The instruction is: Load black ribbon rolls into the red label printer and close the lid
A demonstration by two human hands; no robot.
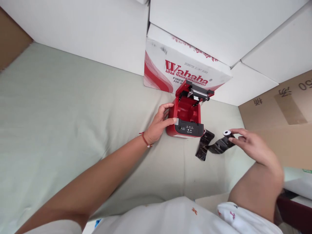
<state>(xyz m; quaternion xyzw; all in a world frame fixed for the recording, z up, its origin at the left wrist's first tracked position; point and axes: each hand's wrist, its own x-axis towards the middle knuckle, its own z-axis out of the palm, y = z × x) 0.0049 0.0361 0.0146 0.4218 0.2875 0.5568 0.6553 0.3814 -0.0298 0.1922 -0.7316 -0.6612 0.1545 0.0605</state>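
Head view, the only one. Receipt printer [187, 112], red and black, sits upright right of centre on the pale green cloth surface [97, 97], near its far edge. Lid [195, 91] is swung up at the back, just in front of the Wahaha carton [159, 61]; bay exposed.

Left hand [158, 125]: thumb on the front left corner by the control panel [190, 127], fingers on the left wall. Digits apart; can't tell if the grip is clamped or just bracing.

Right hand [251, 144]: grip pinched on a small roll [227, 133], white end face showing, right of the printer toward the cloth's right edge. Black strip [219, 146] trails off it and folds by the printer's front right corner.

Risks:
- Loose strip could crease or tear if the roll gets pulled away while the fold is caught at that corner.
- Pinch is only fingertips; easing off could let the roll drop and unwind.
- Neither hand holds the lid; a knock could drop it.
- Soft cloth, one-sided bracing: a sideways push could skid the printer.
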